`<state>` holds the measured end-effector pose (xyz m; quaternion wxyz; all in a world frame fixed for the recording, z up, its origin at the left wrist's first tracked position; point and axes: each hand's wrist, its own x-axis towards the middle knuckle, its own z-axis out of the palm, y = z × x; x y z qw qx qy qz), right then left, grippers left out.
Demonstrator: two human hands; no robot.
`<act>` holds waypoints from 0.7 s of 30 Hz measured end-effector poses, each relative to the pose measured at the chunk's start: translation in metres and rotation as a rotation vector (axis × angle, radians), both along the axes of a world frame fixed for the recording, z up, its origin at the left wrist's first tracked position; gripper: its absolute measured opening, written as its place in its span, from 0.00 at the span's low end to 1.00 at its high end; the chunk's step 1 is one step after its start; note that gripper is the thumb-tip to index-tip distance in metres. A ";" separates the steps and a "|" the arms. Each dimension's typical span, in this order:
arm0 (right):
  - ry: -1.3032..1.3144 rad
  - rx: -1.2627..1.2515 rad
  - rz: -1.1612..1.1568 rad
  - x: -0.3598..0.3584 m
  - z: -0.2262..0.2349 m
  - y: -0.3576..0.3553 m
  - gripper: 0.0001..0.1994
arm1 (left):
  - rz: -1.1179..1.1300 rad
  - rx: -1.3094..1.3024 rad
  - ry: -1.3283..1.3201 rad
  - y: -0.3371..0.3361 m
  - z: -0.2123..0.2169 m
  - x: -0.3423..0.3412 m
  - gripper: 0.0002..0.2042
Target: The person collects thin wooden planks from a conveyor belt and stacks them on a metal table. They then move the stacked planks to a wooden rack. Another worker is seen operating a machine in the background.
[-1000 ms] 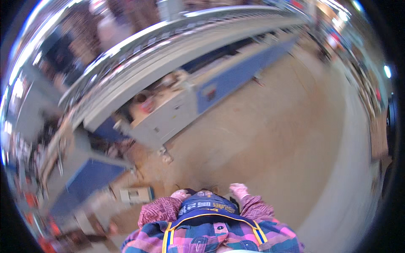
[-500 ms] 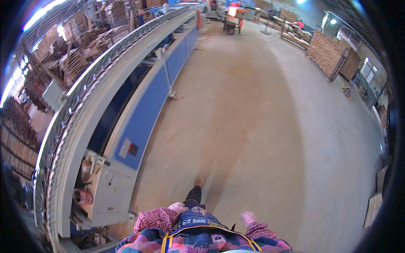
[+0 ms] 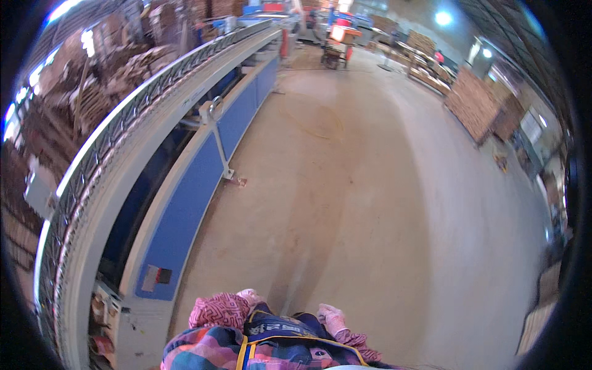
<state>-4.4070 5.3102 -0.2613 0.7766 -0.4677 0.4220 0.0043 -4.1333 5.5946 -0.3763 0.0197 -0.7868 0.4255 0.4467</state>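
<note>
My left hand [image 3: 250,297], in a pale pink covering, is low in front of my body beside the dark blue apron [image 3: 280,327]. A pink patterned sleeve cover [image 3: 219,310] bunches up behind it. On the apron's other side hangs my right hand [image 3: 332,317], covered in the same pale pink, over the floor. No held object shows at either hand. The fingers are small and smeared, so I cannot tell how far they are curled. Nearest to my left side runs a long machine with blue panels [image 3: 179,213] and a pale frame.
A chain-like track [image 3: 102,157] follows the machine's top. Its support foot [image 3: 229,174] juts onto the concrete floor [image 3: 364,234]. A thin yellow hose [image 3: 317,134] lies ahead. Farther off stand a cart with an orange top [image 3: 343,34] and stacked wood [image 3: 473,102] on the right.
I have moved forward along the machine; its panels and support foot now lie nearer. My right hand has swung up and inward toward the apron. The foot seen before is now out of sight.
</note>
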 end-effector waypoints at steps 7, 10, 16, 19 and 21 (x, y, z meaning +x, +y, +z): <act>0.110 -1.338 1.235 0.023 -0.085 -0.204 0.15 | 0.772 -0.048 0.196 -0.171 0.110 0.062 0.20; 0.188 -1.440 1.480 0.083 -0.082 -0.301 0.11 | 0.763 -0.209 0.201 -0.194 0.072 0.058 0.22; 0.364 -0.909 1.105 0.301 -0.056 -0.455 0.04 | 1.007 -0.226 0.096 -0.215 0.128 0.076 0.14; 0.341 -0.522 0.748 0.411 -0.066 -0.468 0.05 | 0.547 -0.354 -0.276 -0.198 0.151 0.103 0.11; 0.334 -0.514 0.697 0.474 -0.020 -0.400 0.08 | 0.685 -0.428 -0.259 -0.170 0.077 0.090 0.11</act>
